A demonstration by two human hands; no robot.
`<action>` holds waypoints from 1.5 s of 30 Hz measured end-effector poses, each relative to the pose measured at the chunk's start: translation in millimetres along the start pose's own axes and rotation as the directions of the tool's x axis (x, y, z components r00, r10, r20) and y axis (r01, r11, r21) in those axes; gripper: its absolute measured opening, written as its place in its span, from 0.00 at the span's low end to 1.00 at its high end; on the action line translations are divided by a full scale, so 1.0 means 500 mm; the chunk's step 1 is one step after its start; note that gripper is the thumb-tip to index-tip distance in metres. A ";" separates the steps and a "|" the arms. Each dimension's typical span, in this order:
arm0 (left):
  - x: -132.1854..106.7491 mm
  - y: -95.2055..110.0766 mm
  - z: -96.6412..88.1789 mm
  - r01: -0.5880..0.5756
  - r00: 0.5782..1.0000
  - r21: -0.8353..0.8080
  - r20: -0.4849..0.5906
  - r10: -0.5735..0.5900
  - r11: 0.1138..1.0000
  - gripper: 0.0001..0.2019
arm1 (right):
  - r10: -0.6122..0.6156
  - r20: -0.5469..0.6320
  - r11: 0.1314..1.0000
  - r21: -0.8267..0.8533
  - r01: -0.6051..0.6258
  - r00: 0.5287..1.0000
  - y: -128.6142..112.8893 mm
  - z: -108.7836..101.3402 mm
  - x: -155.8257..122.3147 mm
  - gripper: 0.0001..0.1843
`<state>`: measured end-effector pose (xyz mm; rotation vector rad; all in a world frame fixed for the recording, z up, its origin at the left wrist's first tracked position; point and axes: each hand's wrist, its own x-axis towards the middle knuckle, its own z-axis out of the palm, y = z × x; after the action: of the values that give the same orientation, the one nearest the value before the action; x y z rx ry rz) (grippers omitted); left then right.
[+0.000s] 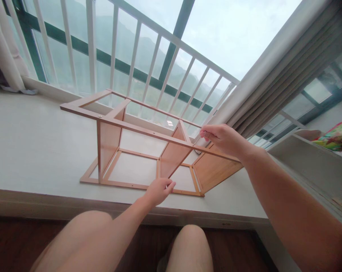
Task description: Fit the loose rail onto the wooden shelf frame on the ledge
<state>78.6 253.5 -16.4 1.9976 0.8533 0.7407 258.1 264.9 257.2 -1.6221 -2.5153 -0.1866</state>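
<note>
A wooden shelf rack (125,124) lies on its side on a pale ledge, its two open frames joined by flat wooden panels. Above the upper frame, toward its right end, is my right hand (223,138), with thumb and fingers pinched together. Whatever is in that pinch, if anything, is too small to name. My left hand (158,190) is by the lower front rail, just below the corner of the middle panel (175,153). Its fingers are curled closed, and I cannot tell what they hold. The right end panel (213,168) is partly behind the upper frame.
White railing bars (133,56) stand behind the rack, before a window. A grey curtain (261,71) hangs at the right, beside a white cabinet (309,162) with colourful cloth (336,138). The ledge's front edge (60,202) runs above my knees and a dark floor.
</note>
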 end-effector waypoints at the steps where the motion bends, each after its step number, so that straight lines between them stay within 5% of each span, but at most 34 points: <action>1: 0.000 0.002 -0.001 0.003 1.000 0.002 0.004 -0.003 1.000 0.23 | -0.006 0.001 1.000 -0.010 0.006 1.000 0.001 -0.001 0.000 0.13; 9: -0.001 0.005 -0.001 0.010 1.000 -0.015 0.016 -0.010 1.000 0.23 | 0.025 0.025 0.989 -0.148 -0.021 0.999 -0.016 -0.022 0.000 0.18; 16: 0.001 0.000 0.006 0.006 1.000 -0.032 0.023 -0.005 0.999 0.23 | 0.296 0.092 0.947 0.098 -0.304 0.951 -0.042 -0.013 0.017 0.20; 21: 0.001 0.003 0.007 0.012 1.000 -0.035 0.025 -0.011 0.999 0.23 | 0.400 0.099 0.910 0.081 -0.408 0.911 -0.052 -0.009 0.029 0.18; 29: 0.000 -0.002 0.004 0.006 1.000 -0.022 0.009 -0.006 1.000 0.23 | 0.141 0.224 0.990 -0.023 -0.140 0.964 -0.029 -0.037 0.017 0.19; 45: 0.001 0.003 0.006 0.007 1.000 -0.015 0.025 -0.007 1.000 0.22 | 0.043 0.114 0.998 -0.042 -0.038 0.993 -0.030 -0.021 0.014 0.14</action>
<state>81.5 252.1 -16.6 1.9855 0.8376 0.7148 242.0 263.2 268.5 -1.7459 -2.5753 -0.1432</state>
